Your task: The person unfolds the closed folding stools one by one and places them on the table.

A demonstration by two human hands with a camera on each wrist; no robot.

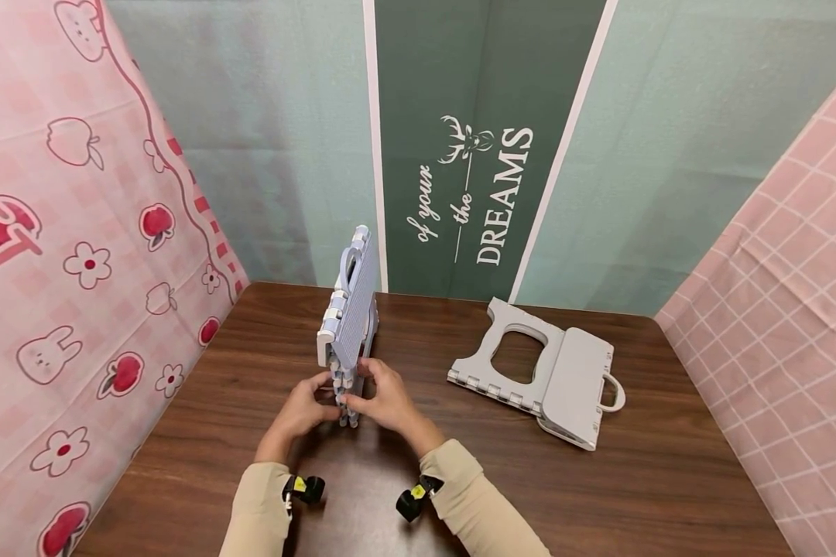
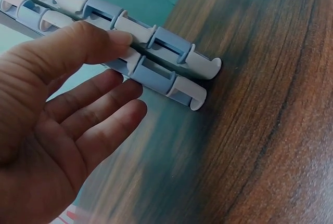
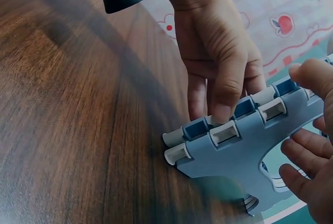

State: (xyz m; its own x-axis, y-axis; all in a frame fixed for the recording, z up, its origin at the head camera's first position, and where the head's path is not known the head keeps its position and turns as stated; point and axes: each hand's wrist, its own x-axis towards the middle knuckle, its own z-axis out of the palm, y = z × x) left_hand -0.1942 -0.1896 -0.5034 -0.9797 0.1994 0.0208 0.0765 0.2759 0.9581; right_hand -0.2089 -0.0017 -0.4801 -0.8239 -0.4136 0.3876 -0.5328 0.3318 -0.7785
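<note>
Pale blue and white plastic, the folding stool stands upright between the two hands, its legs drawn close together; the ribbed top rises above and beyond the fingers, with a loop handle along its edge on the left hand's side. The left hand grips the stool low down, its thumb laid on the hinged edge that faces the person, its fingers against the outer side; the right hand holds the same folded legs from the opposite side, its thumb on the near edge and its fingers along the panel. Well to the right of the right hand, a grey-white stool lies flat and folded; its own handle points away from that hand. Below both hands spreads the dark wooden table; beyond them hangs a green backdrop; a pink printed cloth rises to the left hand's left, a pink checked cloth far to the right hand's right.
</note>
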